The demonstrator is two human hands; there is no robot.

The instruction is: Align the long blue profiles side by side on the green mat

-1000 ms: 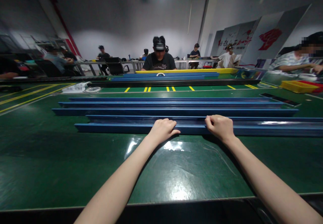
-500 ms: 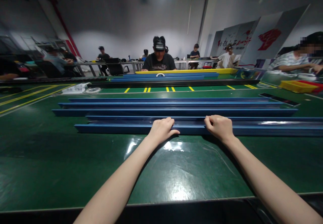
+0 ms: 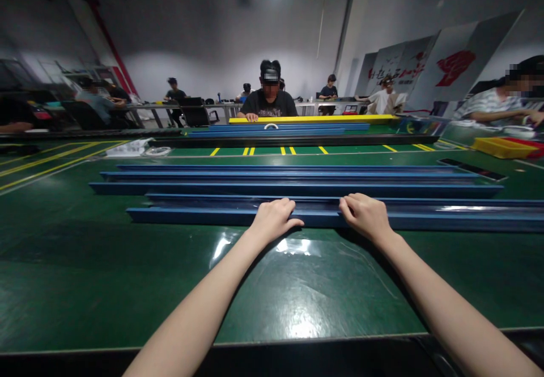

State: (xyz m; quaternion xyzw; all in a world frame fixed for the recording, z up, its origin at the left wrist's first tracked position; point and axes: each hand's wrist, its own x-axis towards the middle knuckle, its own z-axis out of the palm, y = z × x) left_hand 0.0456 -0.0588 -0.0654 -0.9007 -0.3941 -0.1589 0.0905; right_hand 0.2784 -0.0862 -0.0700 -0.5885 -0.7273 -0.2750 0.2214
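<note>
A long blue channel-shaped strip (image 3: 191,215) with two raised rims lies across the green table. My left hand (image 3: 275,218) is closed over it, fingers across the top toward the far rim and thumb against the near wall. To the right, my right hand (image 3: 366,214) sits on the same strip, its fingers curled over the far rim and the thumb bent inward. The fingertips of both hands are hidden behind the knuckles. Bare blue strip shows between the two hands.
More blue strips (image 3: 297,189) lie parallel just beyond. Farther back are a black strip (image 3: 297,139), a yellow strip (image 3: 314,120) and a yellow tray (image 3: 499,147). A dark flat device (image 3: 471,168) rests at right. A person (image 3: 270,102) sits opposite; others work around.
My right hand has shifted slightly left along the strip, its thumb now standing out more. My left hand keeps its place. The person opposite has brought a hand onto the yellow strip.
</note>
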